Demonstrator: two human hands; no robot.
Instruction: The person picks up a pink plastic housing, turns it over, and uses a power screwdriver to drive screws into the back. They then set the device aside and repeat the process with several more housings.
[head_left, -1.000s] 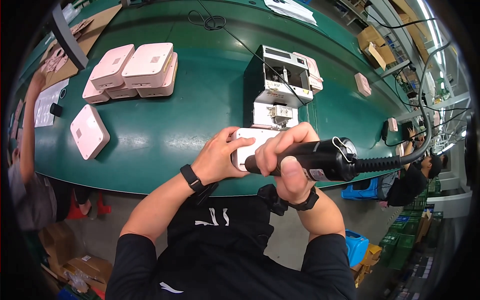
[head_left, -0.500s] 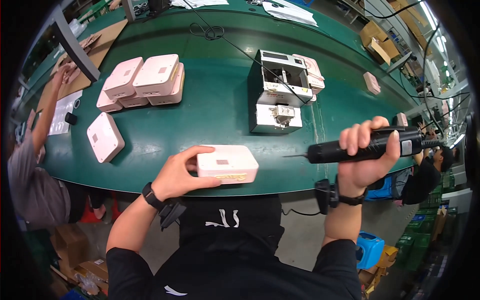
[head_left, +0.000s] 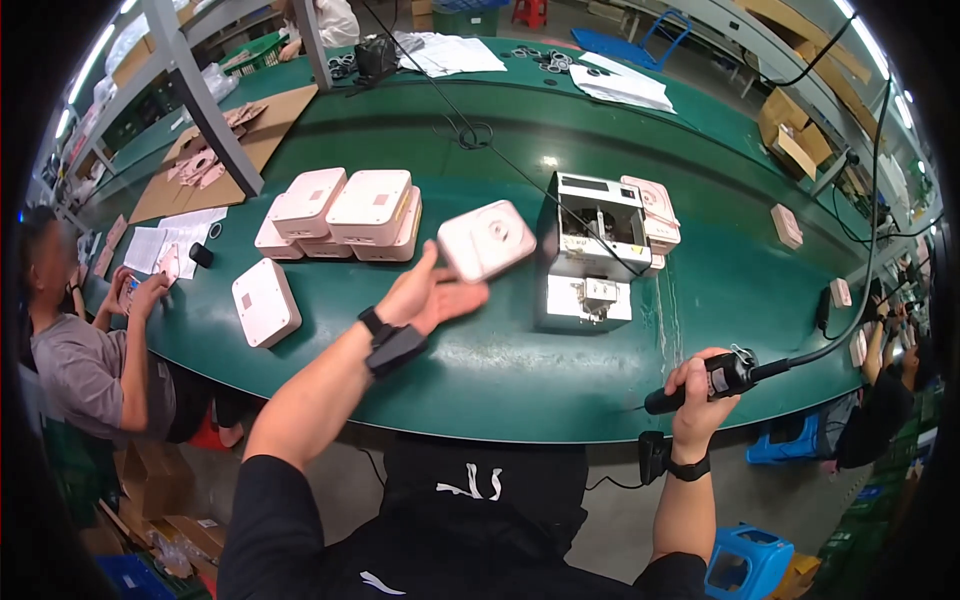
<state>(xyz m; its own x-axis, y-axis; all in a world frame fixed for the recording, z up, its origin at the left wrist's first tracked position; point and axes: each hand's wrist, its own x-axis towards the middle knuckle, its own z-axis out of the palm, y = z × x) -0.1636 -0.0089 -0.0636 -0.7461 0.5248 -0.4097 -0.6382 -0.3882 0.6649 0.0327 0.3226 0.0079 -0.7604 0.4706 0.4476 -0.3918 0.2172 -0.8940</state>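
Observation:
My left hand (head_left: 432, 295) reaches over the table, palm turned up and fingers stretched apart. Just beyond its thumb is a tilted pale pink box (head_left: 487, 240), slightly blurred, a round recess on the face showing. Whether thumb and box touch is hard to make out. My right hand (head_left: 697, 395) grips a black electric screwdriver (head_left: 733, 372) near the table's front edge, its thin bit pointing left. Between the hands stands a black and silver screw feeder (head_left: 590, 255). More pink boxes (head_left: 375, 207) are stacked to the left, and a single pink box (head_left: 267, 303) stands nearer me.
Behind the feeder are further pink parts (head_left: 655, 213). A thin cable (head_left: 500, 150) hangs across the table, and a thick cord (head_left: 850, 330) runs from the screwdriver. At the left a co-worker (head_left: 95, 370) handles a pink part beside papers (head_left: 180, 238) and a metal post (head_left: 215, 110).
The pink box has gone from the front edge to beside the stack, turned to another face. My left hand has opened and reached forward. My right hand has lowered with the screwdriver.

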